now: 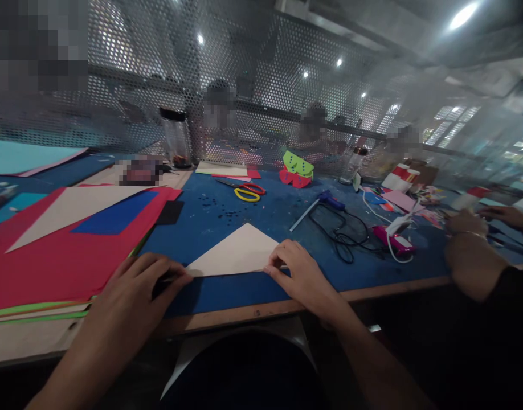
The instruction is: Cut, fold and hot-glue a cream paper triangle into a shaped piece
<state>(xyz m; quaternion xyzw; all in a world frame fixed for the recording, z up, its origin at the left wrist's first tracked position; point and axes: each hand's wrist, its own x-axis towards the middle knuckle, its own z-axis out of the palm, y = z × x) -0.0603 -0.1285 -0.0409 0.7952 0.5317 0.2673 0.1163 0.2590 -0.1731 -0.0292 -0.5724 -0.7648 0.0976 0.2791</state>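
A cream sheet of paper [240, 250], folded to a triangle, lies on the blue table in front of me with its peak pointing away. My left hand [146, 285] pinches its left corner between thumb and fingers. At the right corner, my right hand [298, 273] grips the paper the same way, fingertips along the near edge. Left of the triangle is a stack of red paper [111, 256], with a cream piece [69, 210] and a blue piece [120, 215] on top. A small black piece [170, 212] lies beside the stack.
Scissors [246, 192] with red and yellow handles lie beyond the triangle, near dark scraps. A glue gun [330, 200] with a looping cord is to the right, near a pink device [392, 239]. A green-and-red paper craft [296, 169] and a jar [176, 139] stand behind. A co-worker's hands [466, 228] are at right.
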